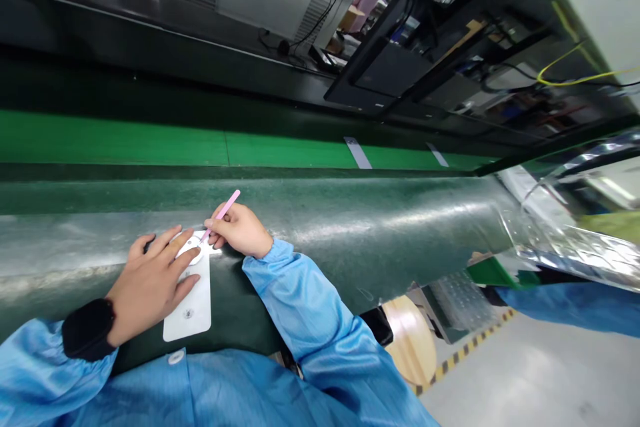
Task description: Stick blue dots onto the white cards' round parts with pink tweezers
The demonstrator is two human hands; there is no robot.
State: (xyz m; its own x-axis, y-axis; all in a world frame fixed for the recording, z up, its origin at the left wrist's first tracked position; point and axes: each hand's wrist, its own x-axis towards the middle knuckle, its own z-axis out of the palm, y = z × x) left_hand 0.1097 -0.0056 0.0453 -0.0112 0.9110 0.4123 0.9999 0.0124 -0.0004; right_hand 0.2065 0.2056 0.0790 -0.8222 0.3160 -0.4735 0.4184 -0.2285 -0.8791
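A white panel, shaped like a phone back cover [194,307], lies on the green bench in front of me. It carries a small dark round logo, and a white round piece is partly visible near its upper end. My left hand [150,280] rests over its left side, fingers spread and fingertips touching the upper part. My right hand [243,230] holds pink tweezers [229,204] in a pinch. Their tip points down at the round piece, close to my left index finger. Fingers hide part of the panel's upper end.
A green conveyor belt [175,140] runs behind the bench, carrying a pale flat panel [358,153] and another [437,155] farther right. Monitors [390,70] hang above it. At right are a wooden stool [410,340], a co-worker's blue sleeve [575,307] and clear plastic trays [460,303].
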